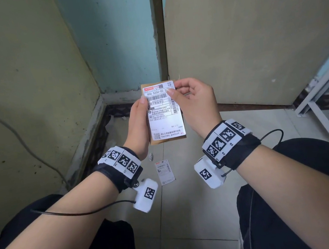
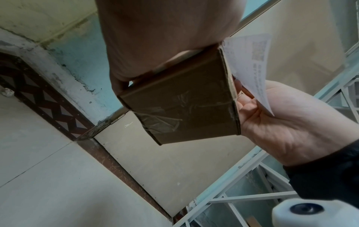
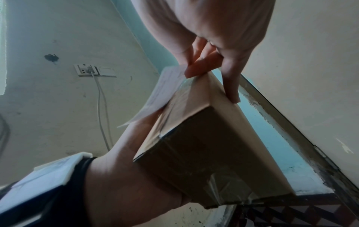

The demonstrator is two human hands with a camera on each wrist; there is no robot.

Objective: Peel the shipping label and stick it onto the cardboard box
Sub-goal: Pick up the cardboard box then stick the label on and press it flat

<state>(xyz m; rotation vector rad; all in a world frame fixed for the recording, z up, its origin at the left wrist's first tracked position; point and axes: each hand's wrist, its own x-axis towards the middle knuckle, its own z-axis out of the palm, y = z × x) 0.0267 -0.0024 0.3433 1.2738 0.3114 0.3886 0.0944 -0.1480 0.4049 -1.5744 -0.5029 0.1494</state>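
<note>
L hand (image 1: 138, 125) gripped the cardboard box (image 2: 180, 106) along its L side, fingers curled round it, thumb tip on the L edge of the shipping label (image 1: 164, 111). R hand (image 1: 194, 103) pinched the label's top R corner, thumb on its face, other fingers bent behind the box's far edge. Box was held up in the air betw. both hands, label lying over its upper face and covering nearly all of it; head view couldn't tell whether it was stuck down.

L wrist view showed the box's taped underside and the label's near end standing clear of the box edge, loose, beside the R palm (image 2: 281, 122). R wrist view showed R fingers (image 3: 231, 83) on the box's far end, one reaching down its side, and the label jutting past the box on the L-hand side.

Below the box, a second label (image 1: 165, 172) lay on the floor tiles (image 1: 192, 214).
</note>
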